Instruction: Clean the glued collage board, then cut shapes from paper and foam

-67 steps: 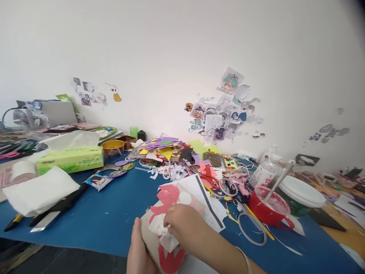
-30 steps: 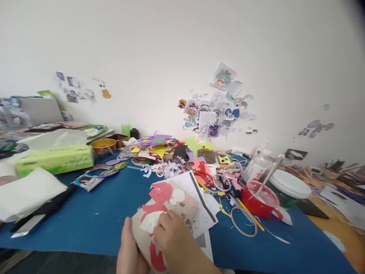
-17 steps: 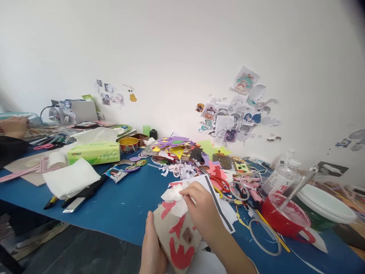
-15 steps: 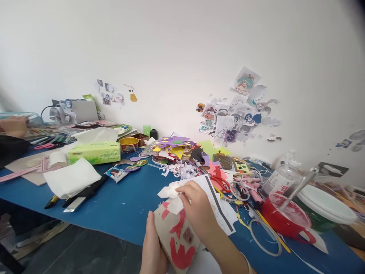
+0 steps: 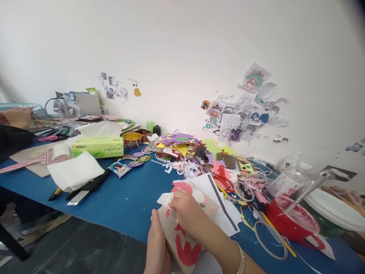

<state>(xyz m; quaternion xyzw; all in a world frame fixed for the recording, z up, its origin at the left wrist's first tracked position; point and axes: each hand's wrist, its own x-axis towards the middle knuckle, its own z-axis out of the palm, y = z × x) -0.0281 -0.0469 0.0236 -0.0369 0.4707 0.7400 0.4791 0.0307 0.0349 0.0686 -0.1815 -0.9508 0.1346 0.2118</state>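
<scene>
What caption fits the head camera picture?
Left hand holds a board with red shapes; right hand pinches white tissue over it.

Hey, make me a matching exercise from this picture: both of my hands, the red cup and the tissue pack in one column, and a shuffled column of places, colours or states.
Column one
1. Left hand
2. Right hand
3. Red cup
4. Tissue pack

Column two
A. Has a silvery handle leaning in it
B. Holds the edge of a cardboard piece
C. Light green, left of the yellow-rimmed bowl
D. Pinches a white tissue

Right pairs: 1-B, 2-D, 3-A, 4-C
</scene>
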